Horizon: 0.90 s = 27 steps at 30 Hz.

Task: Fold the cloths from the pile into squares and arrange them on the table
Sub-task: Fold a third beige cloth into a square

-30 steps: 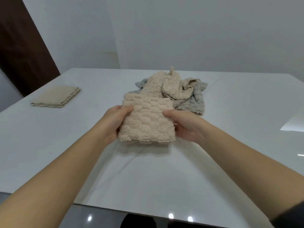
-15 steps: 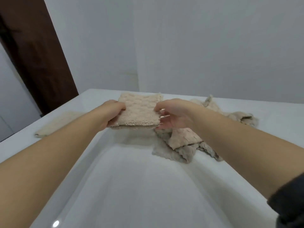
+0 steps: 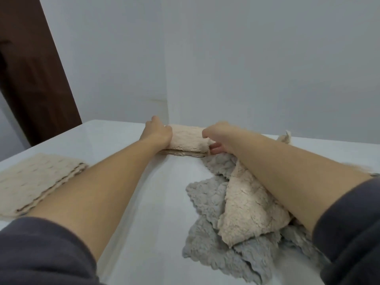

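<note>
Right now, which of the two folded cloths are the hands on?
The fluffy beige cloth, far across the table, between the left hand and right hand. The other, a flat waffle-weave cloth, lies untouched at near left.

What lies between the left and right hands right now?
In the head view, the folded beige cloth fills that gap on the table: the left hand is at its left end, the right hand pinches its right end.
</note>
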Tool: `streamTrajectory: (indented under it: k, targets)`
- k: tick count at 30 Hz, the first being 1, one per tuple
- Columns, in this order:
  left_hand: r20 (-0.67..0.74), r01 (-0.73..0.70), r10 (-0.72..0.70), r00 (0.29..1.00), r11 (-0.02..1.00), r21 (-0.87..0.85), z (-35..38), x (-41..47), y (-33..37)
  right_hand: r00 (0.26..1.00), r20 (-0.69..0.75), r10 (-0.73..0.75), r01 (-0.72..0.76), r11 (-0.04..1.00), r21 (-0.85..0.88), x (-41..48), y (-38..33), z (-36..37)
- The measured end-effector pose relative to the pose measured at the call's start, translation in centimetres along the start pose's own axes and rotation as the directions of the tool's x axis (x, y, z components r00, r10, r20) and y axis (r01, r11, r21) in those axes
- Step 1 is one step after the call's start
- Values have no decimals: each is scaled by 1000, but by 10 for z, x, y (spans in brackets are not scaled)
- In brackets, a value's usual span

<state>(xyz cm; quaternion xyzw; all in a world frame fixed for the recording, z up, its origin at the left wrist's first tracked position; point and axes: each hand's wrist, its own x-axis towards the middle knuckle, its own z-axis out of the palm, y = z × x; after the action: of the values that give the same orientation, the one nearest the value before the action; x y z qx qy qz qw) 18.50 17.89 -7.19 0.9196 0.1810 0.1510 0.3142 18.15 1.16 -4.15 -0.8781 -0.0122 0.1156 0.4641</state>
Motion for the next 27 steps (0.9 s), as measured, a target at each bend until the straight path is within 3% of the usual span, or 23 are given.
streamTrajectory:
  k: [2, 5, 8, 11, 18, 22, 27]
  targets:
    - [16, -130, 129, 992, 983, 132, 5, -2, -7, 992, -25, -127, 114, 948, -296, 0, 4, 3]
    - [165, -386, 357, 920, 897, 216, 11, -6, -16, 944, 80, -321, 295, 706, -644, -4, 8, 11]
    - [374, -474, 358, 856, 833, 285, 17, -9, -24, 918, 226, -326, 375, 528, -762, 0, 12, 22]
    - [406, -469, 325, 854, 819, 331, 20, -7, -24, 931, 239, -276, 345, 455, -821, 12, 14, 27]
    - [391, -463, 317, 864, 805, 371, 27, 2, -18, 945, 215, -247, 308, 448, -839, 24, 15, 24]
    - [274, -461, 377, 885, 792, 400, 20, -19, -13, 943, 179, -280, 300, 485, -822, 4, 14, 8]
    - [256, -566, 520, 815, 810, 156, -4, -81, 4, 936, 147, -320, 322, 609, -724, -52, 26, -34]
